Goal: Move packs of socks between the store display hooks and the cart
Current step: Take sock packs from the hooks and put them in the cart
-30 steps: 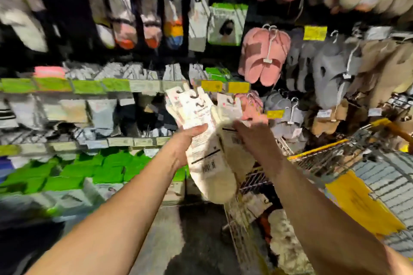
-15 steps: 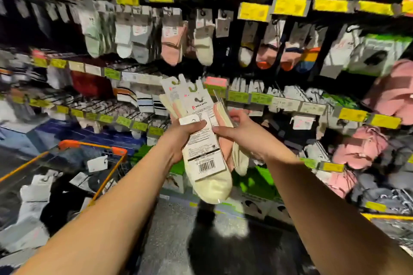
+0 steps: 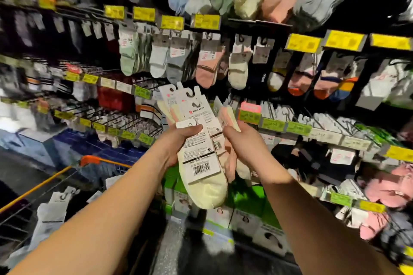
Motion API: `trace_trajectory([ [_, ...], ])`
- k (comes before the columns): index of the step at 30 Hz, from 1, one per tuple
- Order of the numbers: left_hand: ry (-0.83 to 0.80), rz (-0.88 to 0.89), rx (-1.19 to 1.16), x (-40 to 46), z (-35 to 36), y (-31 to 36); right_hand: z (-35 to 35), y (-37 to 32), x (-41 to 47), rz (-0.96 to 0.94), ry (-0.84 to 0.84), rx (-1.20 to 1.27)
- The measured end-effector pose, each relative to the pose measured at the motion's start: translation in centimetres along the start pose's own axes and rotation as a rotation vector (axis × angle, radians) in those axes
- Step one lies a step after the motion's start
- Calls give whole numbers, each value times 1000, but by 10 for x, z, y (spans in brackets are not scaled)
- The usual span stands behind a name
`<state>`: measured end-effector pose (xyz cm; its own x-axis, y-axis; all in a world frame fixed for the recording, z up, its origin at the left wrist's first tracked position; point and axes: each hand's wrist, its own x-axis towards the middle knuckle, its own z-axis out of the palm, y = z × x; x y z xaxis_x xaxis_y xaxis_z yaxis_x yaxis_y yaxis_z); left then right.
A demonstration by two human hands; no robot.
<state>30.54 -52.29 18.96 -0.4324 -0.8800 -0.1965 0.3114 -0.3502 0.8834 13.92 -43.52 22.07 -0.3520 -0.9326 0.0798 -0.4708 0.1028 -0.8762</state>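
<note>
Two hands' grip closed on sock packs point(image 3: 202, 152): left hand point(image 3: 178, 140), right hand point(image 3: 243, 143); cart point(image 3: 33, 190) holds packs.

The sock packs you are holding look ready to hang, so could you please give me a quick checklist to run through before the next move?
1. Left hand grips the cream sock pack, thumb across its card: ok.
2. Right hand holds the pink sock pack behind it: ok.
3. Hanger cut-outs on the front cards point up and are uncovered: ok.
4. Packs are fanned apart enough to take one off singly: ok.
5. Which display hook is free and matches these packs: cannot tell, the racks are blurred.
6. Cart stands low on the left, away from both arms: ok.
</note>
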Motion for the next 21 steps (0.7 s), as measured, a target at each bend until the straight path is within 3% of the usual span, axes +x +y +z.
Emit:
trace_trajectory([
  [10,46,31,19,83,5,56,-8,-6,116,-90,-26,-14],
  [21,76,25,-31,144,-19,76,7,-4,197,-140,-114,127],
])
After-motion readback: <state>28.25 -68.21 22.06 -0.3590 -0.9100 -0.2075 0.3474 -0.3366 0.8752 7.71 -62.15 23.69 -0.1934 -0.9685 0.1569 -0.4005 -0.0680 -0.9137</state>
